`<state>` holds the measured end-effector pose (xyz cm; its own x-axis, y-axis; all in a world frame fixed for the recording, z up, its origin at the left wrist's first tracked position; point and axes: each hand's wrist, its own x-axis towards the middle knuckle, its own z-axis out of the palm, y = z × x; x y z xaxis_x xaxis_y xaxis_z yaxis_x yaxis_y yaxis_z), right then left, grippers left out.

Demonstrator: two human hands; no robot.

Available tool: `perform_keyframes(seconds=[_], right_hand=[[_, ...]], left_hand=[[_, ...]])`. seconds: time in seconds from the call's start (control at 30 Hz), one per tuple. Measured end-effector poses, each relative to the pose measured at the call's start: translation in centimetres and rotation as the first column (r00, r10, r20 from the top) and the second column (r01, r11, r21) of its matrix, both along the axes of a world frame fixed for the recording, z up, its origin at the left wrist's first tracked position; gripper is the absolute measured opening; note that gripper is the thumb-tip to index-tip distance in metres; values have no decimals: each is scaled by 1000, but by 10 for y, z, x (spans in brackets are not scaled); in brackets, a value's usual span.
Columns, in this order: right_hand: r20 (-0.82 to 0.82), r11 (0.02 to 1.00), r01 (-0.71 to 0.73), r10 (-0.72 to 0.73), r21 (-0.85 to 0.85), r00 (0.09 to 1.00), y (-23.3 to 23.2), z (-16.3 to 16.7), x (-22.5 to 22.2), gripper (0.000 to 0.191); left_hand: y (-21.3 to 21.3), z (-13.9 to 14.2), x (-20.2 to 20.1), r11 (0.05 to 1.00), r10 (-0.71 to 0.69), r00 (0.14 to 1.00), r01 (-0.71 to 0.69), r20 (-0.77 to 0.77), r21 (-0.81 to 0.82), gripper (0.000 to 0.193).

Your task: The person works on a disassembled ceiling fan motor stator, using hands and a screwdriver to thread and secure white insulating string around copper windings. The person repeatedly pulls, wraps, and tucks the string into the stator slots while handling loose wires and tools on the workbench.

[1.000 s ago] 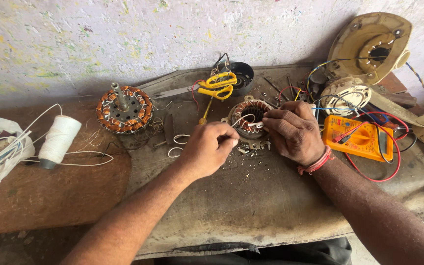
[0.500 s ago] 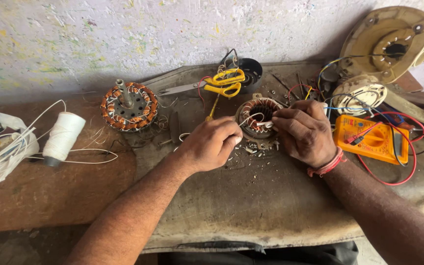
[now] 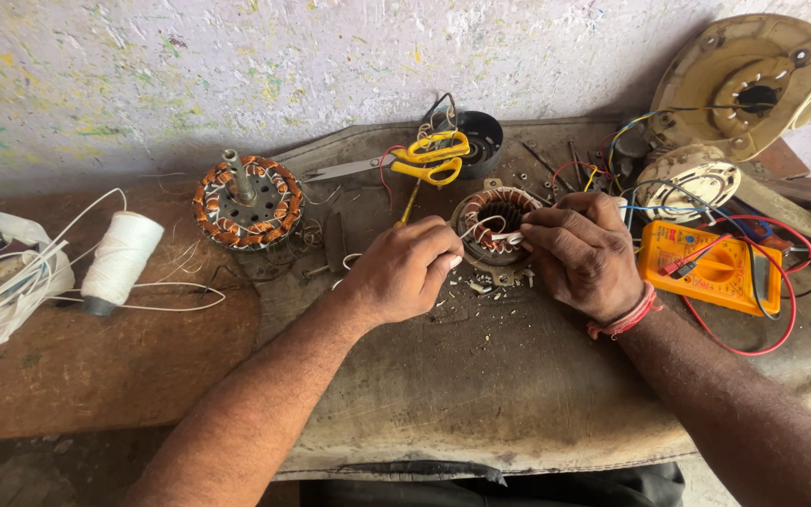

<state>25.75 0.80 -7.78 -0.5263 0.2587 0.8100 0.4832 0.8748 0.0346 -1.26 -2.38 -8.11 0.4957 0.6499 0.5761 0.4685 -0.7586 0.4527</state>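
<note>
1. Both grips pinch white thread at the small copper-wound stator [image 3: 497,225], centre frame: left hand [image 3: 404,272], right hand [image 3: 582,252].
2. Dusty grey mat [image 3: 481,376] covers the brown desk [image 3: 96,366].
3. Paint-flecked wall [image 3: 237,66] fills the upper frame.
4. Thread spool [image 3: 121,259] lies at left, orange multimeter [image 3: 713,268] at right.

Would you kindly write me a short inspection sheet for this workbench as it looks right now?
Surface: worn brown mat over a wooden bench, littered with small scraps.
Job's things: small copper-wound stator with a white thread across it.
Clutter: larger stator, thread spool, yellow scissors, orange multimeter, cream fan housing.
Hands: left hand and right hand both at the small stator, fingers pinching the thread.
Cables: red meter leads.
Surroundings: paint-flecked wall.
</note>
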Motion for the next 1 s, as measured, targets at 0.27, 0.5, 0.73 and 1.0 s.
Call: perform_keyframes(seconds=[0.27,0.5,0.73,1.0], right_hand=[[-4,1000,2,-2,-6,1000,0,0,0,27],[0,1000,8,-8,3,1000,-1,1,-1,27],[-2,1000,0,0,3,1000,0,1,-1,28],[-7,1000,10,-10,11,1000,0,1,-2,27]], left_hand=[[5,-6,2,999,26,1000,-26,-8,-21,5],[7,-11,6,997,70,997,-71,-22,-17,4],[8,-11,14,991,117,993,-116,10,-67,7],[5,-13,28,978,160,985,-166,59,129,14]])
